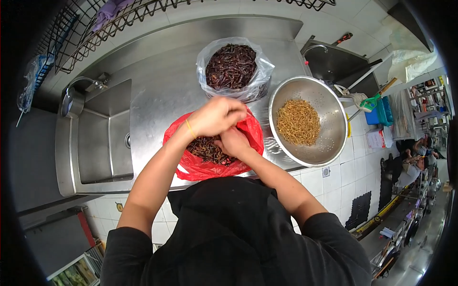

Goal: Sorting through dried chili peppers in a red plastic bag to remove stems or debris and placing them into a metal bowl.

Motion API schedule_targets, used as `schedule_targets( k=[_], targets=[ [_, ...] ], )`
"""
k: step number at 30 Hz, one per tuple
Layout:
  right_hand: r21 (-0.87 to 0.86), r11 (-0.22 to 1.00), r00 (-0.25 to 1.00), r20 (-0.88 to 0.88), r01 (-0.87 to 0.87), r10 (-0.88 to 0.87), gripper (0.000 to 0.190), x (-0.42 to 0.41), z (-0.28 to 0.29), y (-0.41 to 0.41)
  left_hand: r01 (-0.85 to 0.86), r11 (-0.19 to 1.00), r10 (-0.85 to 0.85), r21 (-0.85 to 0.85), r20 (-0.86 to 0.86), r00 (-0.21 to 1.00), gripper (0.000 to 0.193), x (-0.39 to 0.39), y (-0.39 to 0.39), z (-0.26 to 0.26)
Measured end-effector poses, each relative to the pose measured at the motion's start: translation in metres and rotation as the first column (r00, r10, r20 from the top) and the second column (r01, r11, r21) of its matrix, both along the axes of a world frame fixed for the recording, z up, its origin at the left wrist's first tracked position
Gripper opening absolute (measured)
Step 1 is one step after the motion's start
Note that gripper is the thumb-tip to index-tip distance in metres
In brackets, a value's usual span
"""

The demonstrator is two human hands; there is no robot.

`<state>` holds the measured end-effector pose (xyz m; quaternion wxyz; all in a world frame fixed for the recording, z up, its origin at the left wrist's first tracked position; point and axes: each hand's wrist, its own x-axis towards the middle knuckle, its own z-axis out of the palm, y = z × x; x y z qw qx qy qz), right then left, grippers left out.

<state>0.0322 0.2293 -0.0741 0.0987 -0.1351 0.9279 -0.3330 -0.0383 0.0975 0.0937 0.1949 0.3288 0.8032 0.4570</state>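
Observation:
An open red plastic bag (207,174) lies in front of me on the steel counter. Dark dried pods mixed with thin stems (205,150), apparently dried chillies, fill it. My left hand (218,116), with a yellow band at the wrist, hangs over the bag's far side with curled fingers. Below it my right hand (235,143) reaches into the bag, its fingertips partly covered by the left. Whether either hand pinches anything is hidden. Beyond stands a clear plastic bag (263,64) full of dark red dried chillies (230,66). At right, a perforated steel colander (331,121) holds short brown stems (298,122).
A steel sink (94,143) with a tap (94,84) is set into the counter (154,103) at left. A wire rack (121,23) hangs above. Right of the counter are a second sink (325,68), a green-headed broom (370,103) and, farther off, people (411,168).

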Motion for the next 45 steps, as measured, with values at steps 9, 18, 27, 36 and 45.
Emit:
schedule_targets(
  k=[9,18,27,36,45],
  targets=[
    [-0.25,0.948,0.966,-0.216,-0.196,0.143,0.017,0.001,0.037,0.018,-0.118,0.971,0.085,-0.207,-0.159,0.984,0.021,0.049,-0.061,-0.082],
    [-0.476,0.86,0.793,-0.444,0.185,-0.417,0.016,0.018,0.102,0.042,-0.505,0.752,0.113,0.423,0.672,0.731,0.021,0.05,-0.006,-0.051],
    [-0.118,0.94,0.837,-0.43,0.321,-0.34,0.011,0.025,0.124,0.133,-0.462,0.78,0.036,0.421,0.707,0.706,0.026,0.054,-0.024,-0.047],
    [0.306,0.947,0.995,-0.04,0.099,-0.091,0.021,0.005,0.002,0.026,-0.512,0.855,0.471,-0.083,0.536,0.7,0.017,0.072,-0.05,-0.128],
    [-0.499,0.8,0.866,0.499,0.332,-0.048,0.009,0.007,0.062,0.037,-0.346,0.933,0.355,-0.095,0.394,0.848,0.028,0.084,-0.045,-0.094]
  ],
)
